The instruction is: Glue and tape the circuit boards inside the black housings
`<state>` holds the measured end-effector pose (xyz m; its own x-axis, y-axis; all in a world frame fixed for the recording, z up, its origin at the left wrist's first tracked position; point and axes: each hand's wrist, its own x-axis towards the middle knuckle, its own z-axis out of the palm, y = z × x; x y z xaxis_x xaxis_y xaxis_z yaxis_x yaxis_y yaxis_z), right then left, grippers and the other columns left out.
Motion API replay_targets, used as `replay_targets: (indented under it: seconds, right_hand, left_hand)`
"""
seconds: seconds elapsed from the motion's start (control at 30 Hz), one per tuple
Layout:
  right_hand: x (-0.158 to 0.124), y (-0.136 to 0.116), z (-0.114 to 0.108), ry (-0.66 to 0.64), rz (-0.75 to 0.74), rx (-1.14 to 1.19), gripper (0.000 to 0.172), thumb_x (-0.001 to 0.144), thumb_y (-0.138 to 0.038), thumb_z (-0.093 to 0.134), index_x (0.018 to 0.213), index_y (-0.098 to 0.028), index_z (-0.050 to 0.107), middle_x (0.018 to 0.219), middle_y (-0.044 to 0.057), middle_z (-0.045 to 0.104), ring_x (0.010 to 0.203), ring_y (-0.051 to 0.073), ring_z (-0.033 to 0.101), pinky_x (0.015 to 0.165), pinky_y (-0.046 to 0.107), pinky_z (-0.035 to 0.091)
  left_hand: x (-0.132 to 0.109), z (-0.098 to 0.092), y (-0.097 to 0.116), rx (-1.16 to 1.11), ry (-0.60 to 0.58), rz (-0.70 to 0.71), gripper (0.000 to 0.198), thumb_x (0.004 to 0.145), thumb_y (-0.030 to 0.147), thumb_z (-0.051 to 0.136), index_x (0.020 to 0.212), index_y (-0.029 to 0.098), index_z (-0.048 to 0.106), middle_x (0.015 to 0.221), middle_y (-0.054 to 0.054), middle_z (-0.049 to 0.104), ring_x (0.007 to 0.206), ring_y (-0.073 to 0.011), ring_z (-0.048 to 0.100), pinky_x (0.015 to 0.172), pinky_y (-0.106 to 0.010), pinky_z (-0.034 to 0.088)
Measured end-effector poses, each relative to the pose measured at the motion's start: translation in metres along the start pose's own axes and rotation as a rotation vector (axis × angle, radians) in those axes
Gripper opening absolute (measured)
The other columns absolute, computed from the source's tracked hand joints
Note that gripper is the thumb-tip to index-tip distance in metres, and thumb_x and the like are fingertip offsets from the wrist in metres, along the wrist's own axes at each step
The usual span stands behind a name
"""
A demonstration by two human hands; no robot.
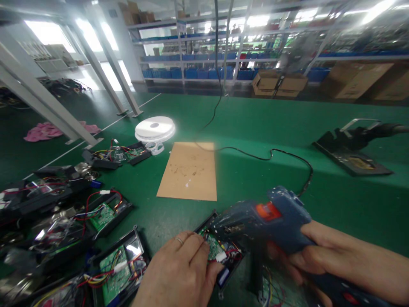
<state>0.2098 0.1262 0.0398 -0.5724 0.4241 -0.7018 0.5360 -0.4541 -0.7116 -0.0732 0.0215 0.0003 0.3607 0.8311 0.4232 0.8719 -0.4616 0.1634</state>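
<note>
glue gun point(268, 217), chunky blue plastic, over green circuit board point(214, 247).

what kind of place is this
Likely an electronics assembly workshop: a blue hot glue gun in the right hand, open black cases with green circuit boards, and metal shelves of blue bins behind.

Cardboard sheet point(189, 171) behind circuit board point(220, 249), tape reel point(155, 128) behind cardboard

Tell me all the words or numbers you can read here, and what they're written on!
None can be read.
Circuit board under the left hand: markings too small.
Glue gun in the right hand: no readable label, blurred.
Cardboard boxes: print too blurred.
Shelf sign: too blurred.
</note>
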Motion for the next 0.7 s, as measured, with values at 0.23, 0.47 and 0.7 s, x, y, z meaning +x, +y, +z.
replay_targets:
  seconds: [0.23,0.47,0.7]
  right_hand:
    - [-0.0038,0.0085,-0.0058,-0.045,-0.047,-0.028,0.041,0.080,-0.058,0.067,0.105,-0.024,0.064,0.084,0.003,0.065,0.058,0.014,0.061,0.051,0.022,0.046]
    - [-0.0040,0.0012,0.0009,-0.004,-0.017,-0.005,0.038,0.078,-0.052,0.068,0.103,-0.024,0.064,0.082,0.001,0.064,0.057,0.013,0.059,0.052,0.021,0.045]
    - [-0.0036,0.0026,-0.0019,-0.045,-0.032,-0.036,0.040,0.080,-0.054,0.067,0.105,-0.022,0.063,0.083,0.002,0.063,0.060,0.014,0.060,0.053,0.022,0.046]
  left_hand:
    - [0.0031,-0.0001,0.0005,0.006,0.007,0.017,0.041,0.104,0.027,0.036,0.094,0.015,0.073,0.089,-0.005,0.076,0.081,-0.0208,0.072,0.077,-0.034,0.064]
    - [0.0011,0.0003,-0.0002,-0.005,0.011,0.012,0.036,0.103,0.026,0.039,0.094,0.015,0.073,0.088,-0.005,0.075,0.081,-0.0210,0.071,0.076,-0.034,0.064]
    - [0.0012,0.0008,0.0001,-0.014,-0.008,0.000,0.035,0.102,0.026,0.041,0.095,0.016,0.073,0.089,-0.005,0.075,0.082,-0.0216,0.071,0.076,-0.035,0.065]
